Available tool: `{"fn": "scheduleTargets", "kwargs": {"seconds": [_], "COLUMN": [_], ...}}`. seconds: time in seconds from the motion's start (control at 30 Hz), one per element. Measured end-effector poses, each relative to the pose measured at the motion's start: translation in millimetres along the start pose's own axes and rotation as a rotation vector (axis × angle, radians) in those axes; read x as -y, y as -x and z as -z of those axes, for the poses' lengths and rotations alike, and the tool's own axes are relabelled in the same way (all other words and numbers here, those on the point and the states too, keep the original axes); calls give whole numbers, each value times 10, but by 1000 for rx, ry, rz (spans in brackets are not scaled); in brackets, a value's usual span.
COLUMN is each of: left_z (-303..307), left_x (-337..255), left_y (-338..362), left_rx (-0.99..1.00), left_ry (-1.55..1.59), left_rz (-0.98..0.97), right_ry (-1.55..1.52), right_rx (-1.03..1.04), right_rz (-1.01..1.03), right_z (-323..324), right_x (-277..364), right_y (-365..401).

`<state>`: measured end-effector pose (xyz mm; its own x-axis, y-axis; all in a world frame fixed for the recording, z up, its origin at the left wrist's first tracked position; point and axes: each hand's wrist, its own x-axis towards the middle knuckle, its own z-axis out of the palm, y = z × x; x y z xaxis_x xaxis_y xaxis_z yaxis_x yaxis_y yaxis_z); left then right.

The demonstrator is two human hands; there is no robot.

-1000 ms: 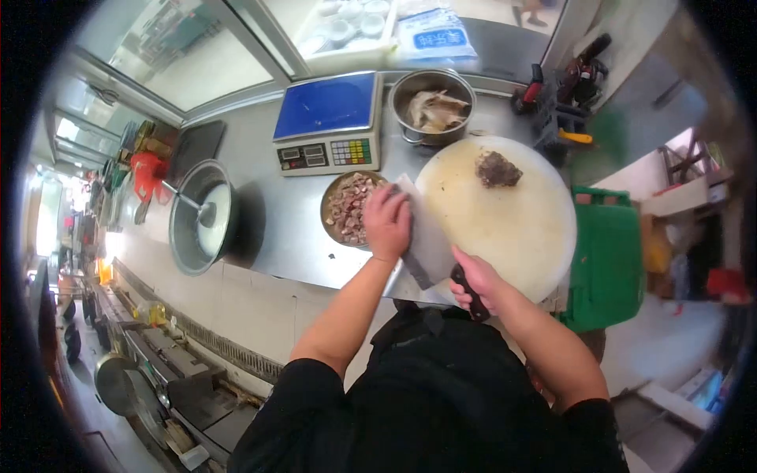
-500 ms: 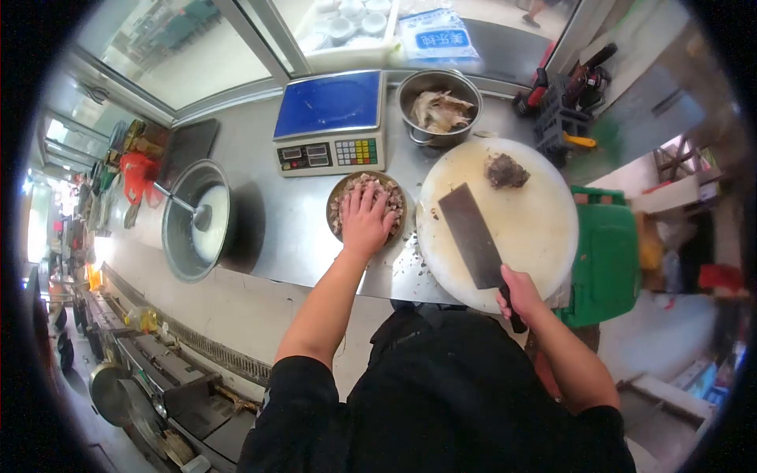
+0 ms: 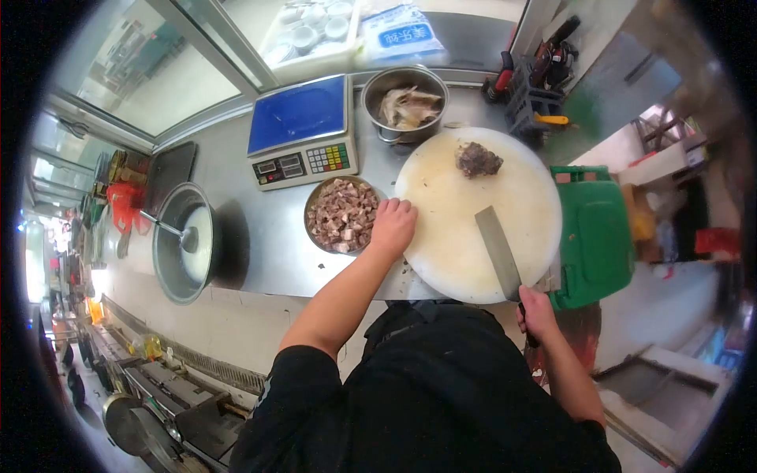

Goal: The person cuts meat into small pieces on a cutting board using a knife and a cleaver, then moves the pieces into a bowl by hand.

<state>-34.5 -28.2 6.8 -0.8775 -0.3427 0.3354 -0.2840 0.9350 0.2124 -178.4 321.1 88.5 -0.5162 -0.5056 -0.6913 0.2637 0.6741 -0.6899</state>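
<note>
- Head view: the person's left hand (image 3: 394, 223) rests palm down on the near-left rim of the round white plastic cutting board (image 3: 465, 244). Its fingers are bent, and I cannot tell whether anything is under them.
- The right hand (image 3: 536, 310) is closed around the dark handle of the broad steel cleaver (image 3: 498, 251). The blade lies flat and slanted across the board's near-right part, and the handle sticks out past the tabletop edge.
- Done, as I judge it: the shallow round metal bowl of diced reddish-brown meat (image 3: 343, 214) sits on the stainless steel tabletop (image 3: 268, 236). It is just beside the board and the left hand, and it is full of small cubes.
- The middle of the board is bare apart from stains, and a few crumbs lie by its near-left edge.
- Left, as I judge it: one dark whole chunk of cooked meat (image 3: 478, 159) sits uncut at the far side of the board, well apart from both hands and the blade.
- Beyond the board, the steel pot of pale meat pieces (image 3: 406, 104) may hold more to cut, though I cannot tell what they are.
- Nearby are the blue-topped electronic scale (image 3: 300, 130) behind the bowl and the large metal basin of white liquid with a ladle (image 3: 185, 240) far to the left. The green plastic crate (image 3: 595, 232) stands to the right of the board.
</note>
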Motion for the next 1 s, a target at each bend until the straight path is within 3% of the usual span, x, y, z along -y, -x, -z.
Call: {"fn": "scheduleTargets", "kwargs": {"seconds": [0.07, 0.3, 0.37, 0.5, 0.53, 0.6, 0.67, 0.8, 0.9, 1.0], "left_z": [-22, -12, 72, 483, 590, 663, 647, 391, 227, 3], "left_x": [-18, -35, 44, 432, 484, 628, 611, 348, -98, -448], "left_y": [-45, -105, -185, -113, -79, -8, -58, -318, -753, -1228], "left_rx": [236, 311, 319, 30, 100, 107, 76, 41, 69, 4], "left_ry": [-89, -111, -96, -241, -372, -348, -293, -76, 162, 173], "left_rz": [42, 40, 182, 220, 274, 345, 279, 190, 249, 161], "right_ry": [23, -93, -104, -33, -8, 12, -9, 70, 9, 107], "right_rx": [-48, -89, -80, -84, -94, -106, -101, -128, -101, -154], "right_rz": [5, 42, 37, 65, 61, 55, 57, 124, -4, 59], "right_z": [15, 62, 76, 155, 163, 174, 176, 175, 172, 139], "right_x": [-18, -167, -114, -142, -145, -149, -155, -183, -133, -332], "right_y": [32, 53, 88, 87, 85, 85, 91, 69, 88, -39]}}
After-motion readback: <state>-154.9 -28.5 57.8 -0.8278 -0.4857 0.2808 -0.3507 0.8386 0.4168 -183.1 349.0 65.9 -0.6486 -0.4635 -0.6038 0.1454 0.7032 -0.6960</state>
